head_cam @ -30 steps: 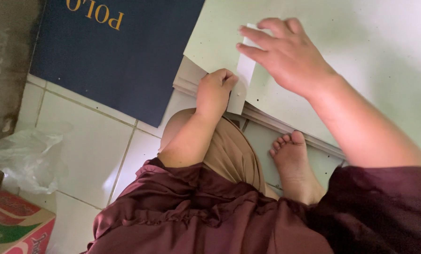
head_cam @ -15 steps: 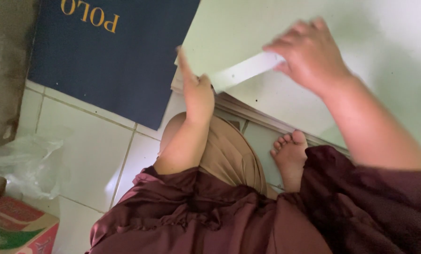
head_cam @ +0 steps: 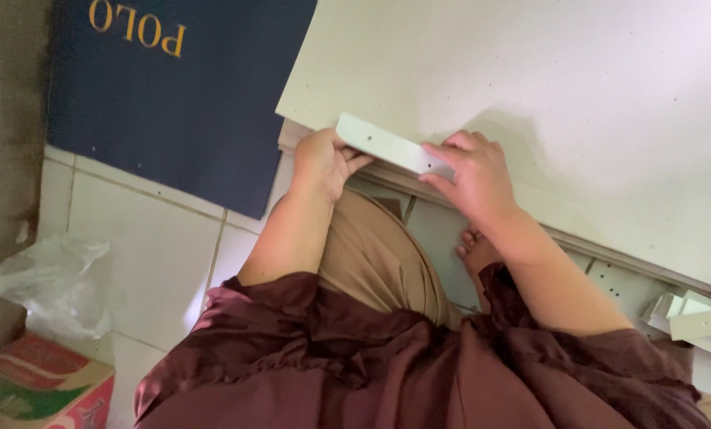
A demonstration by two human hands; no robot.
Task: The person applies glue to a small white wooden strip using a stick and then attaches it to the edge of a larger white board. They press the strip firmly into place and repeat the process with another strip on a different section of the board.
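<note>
The left hand (head_cam: 323, 163) is closed around the left end of a narrow pale-green rectangular strip (head_cam: 393, 148); the right hand (head_cam: 470, 176) pinches its right end between thumb and fingers. The strip lies along the near edge of a large pale-green flat board (head_cam: 546, 95), touching it. A dark-blue mat (head_cam: 172, 103) lies left on the white tiled floor (head_cam: 149, 246)

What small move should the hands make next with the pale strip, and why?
Probably lower the strip flush onto the large pale panel edge: left hand and right hand each pinch one end, and it sits tilted right over that edge.
</note>
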